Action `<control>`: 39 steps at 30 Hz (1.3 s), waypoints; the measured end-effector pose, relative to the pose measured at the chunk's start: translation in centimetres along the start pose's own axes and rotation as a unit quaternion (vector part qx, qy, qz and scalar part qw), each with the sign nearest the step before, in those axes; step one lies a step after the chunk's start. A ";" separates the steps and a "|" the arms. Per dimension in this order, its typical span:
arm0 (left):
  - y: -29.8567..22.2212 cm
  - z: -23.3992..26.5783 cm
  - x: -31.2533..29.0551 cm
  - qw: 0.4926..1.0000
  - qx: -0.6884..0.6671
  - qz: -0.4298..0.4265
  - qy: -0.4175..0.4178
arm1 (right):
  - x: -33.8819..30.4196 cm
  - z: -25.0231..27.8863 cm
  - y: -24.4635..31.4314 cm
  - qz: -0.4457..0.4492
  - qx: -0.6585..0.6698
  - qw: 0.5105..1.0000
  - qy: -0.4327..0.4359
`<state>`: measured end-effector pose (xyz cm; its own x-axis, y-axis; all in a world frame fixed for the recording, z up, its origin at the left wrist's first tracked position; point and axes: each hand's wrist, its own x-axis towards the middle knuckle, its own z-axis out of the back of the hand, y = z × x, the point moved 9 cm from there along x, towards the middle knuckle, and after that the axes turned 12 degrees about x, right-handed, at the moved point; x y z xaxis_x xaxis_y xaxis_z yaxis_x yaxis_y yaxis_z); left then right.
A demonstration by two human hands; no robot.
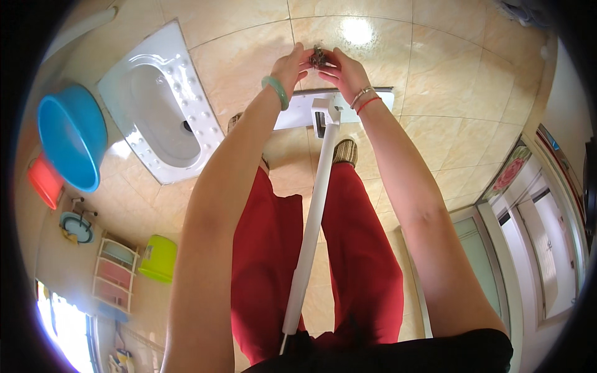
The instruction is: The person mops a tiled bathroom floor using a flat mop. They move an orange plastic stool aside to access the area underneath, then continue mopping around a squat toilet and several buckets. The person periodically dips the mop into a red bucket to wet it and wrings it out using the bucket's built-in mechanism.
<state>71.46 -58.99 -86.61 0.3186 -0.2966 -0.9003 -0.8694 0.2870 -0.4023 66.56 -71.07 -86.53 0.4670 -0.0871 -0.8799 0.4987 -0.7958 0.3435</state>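
Observation:
A small dark, tangled clump [318,58], like hair or lint, is pinched between my two hands above the floor. My left hand [291,67], a green bangle on its wrist, touches the clump's left side with its fingertips. From the other side my right hand [348,73] grips it with thumb and fingers; a pale bracelet and a red cord circle that wrist. Just below the hands lies the flat white head [297,112] of a floor mop. Its white pole [312,242] slants back between my legs and rests against my body, held by neither hand.
A white squat toilet [199,124] is set into the tiled floor at left. Beyond it stand a blue basin [93,133] and a red basin [45,180]. A lime-green bucket [158,258] and a rack [115,270] are lower left. A doorway [485,248] opens at right.

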 end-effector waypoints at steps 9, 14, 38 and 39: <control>-7.7 -1.0 -14.5 0.999 -0.007 -0.031 0.029 | -12.5 -6.6 5.3 0.001 0.010 0.999 0.039; -15.3 -1.9 -22.8 0.995 -0.009 -0.086 0.044 | -19.7 -12.5 11.5 0.039 0.001 0.995 0.088; -29.4 1.0 -21.6 0.984 -0.046 -0.169 0.012 | -16.0 -21.3 21.3 0.220 0.021 0.973 0.061; -28.8 1.3 -21.7 0.984 -0.051 -0.171 0.008 | -16.4 -21.0 20.6 0.218 0.039 0.973 0.070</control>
<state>90.10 -59.61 -55.66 0.5939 -0.3744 -0.7121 -0.7462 0.0748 -0.6616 84.49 -73.50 -58.10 0.7197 -0.3480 -0.6007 0.1759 -0.7456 0.6427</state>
